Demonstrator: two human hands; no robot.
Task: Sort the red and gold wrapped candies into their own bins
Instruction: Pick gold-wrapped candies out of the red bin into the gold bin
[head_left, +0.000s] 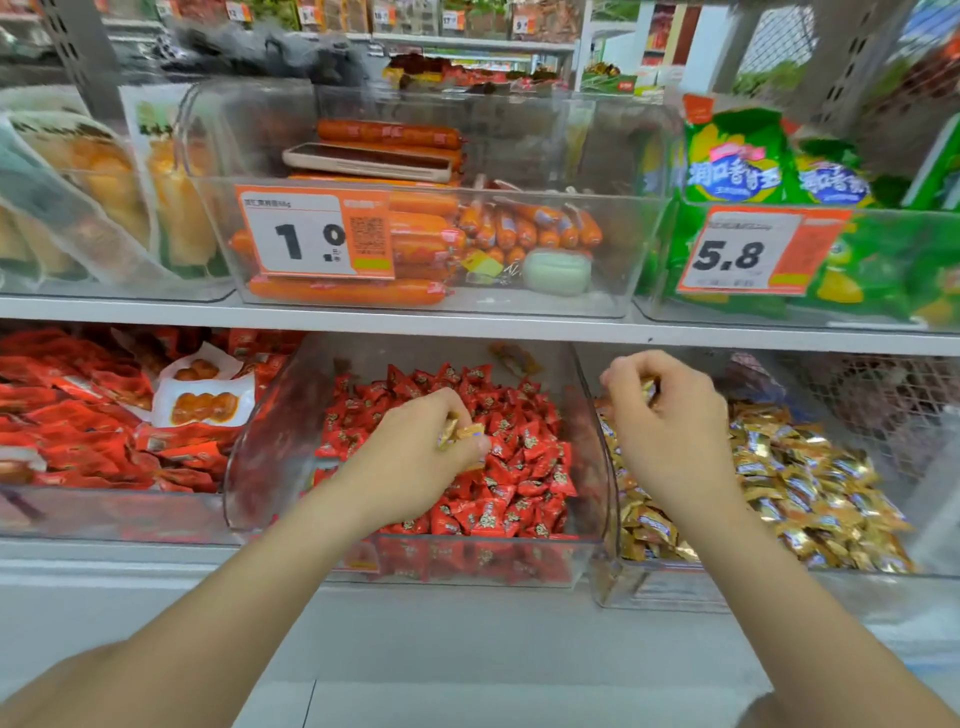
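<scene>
1. Gold wrappers sit pinched in our left hand, fingers curled round them, above the red bin. They belong in the gold bin, at three o'clock from it.
2. Our right hand is curled as well, gripping a gold candy at its twelve o'clock edge, over the gold bin's nine o'clock end.
3. We judge the step to be carrying strays across. We should lift the left hand clear of the red pile before swinging towards three o'clock, so nothing red gets dragged along.
4. We let the right hand drop its candy first, which makes room.
5. We release low over the gold pile, towards its middle; near the nine o'clock wall a piece might bounce back.
6. The foil looks slick, so we keep the pinch firm until we are over the bin.
</scene>
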